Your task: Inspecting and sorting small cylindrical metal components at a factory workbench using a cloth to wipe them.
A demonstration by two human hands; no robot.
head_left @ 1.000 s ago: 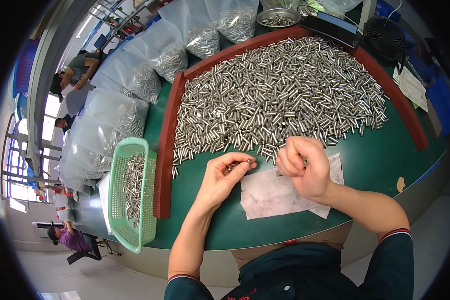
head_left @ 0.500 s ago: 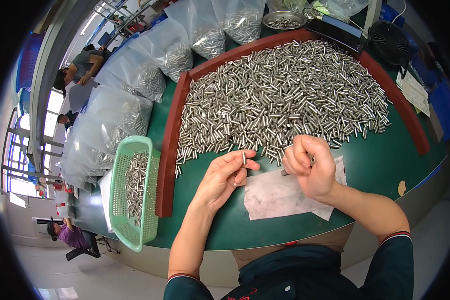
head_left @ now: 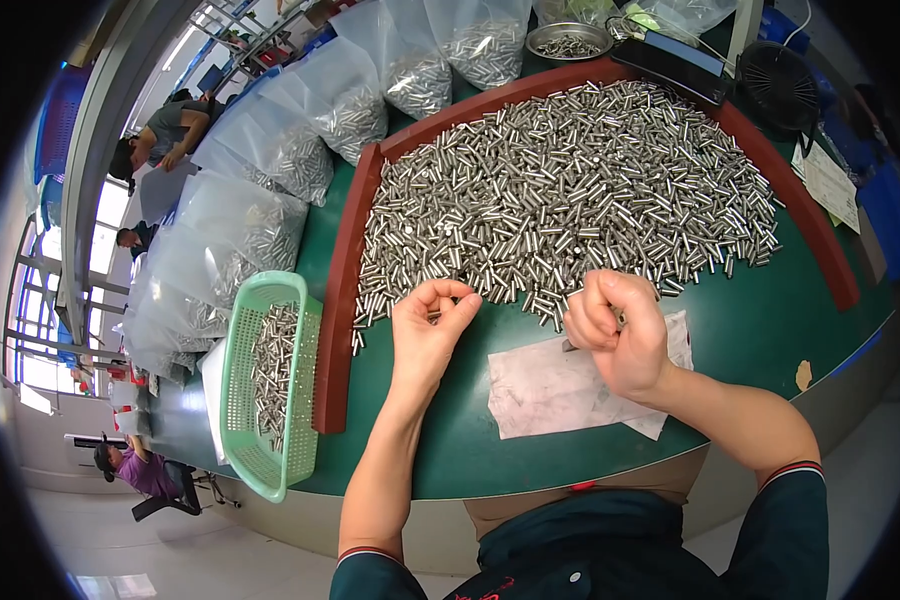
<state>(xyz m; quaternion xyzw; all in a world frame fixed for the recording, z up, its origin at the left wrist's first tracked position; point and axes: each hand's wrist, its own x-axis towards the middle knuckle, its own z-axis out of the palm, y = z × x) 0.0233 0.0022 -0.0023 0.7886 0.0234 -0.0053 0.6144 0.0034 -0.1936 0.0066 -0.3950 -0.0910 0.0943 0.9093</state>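
A broad heap of short, shiny metal pins spreads over the green table. At the heap's near edge, my left hand is turned back-up, its fingers curled in against the thumb. A small glint of metal shows in the gap between them, mostly hidden. My right hand is closed in a loose fist above a smudged white cloth. Ends of metal pins peek out between its fingers; how many it holds is hidden.
A red-brown rail borders the heap. Left of it stands a green perforated basket with more pins. Clear plastic bags of pins line the far left side. A metal bowl, dark screen device and black fan stand behind.
My left hand has moved a little left and rolled over, so its back now faces up; the metal pin at its fingertips no longer shows plainly. My right hand has hardly moved.
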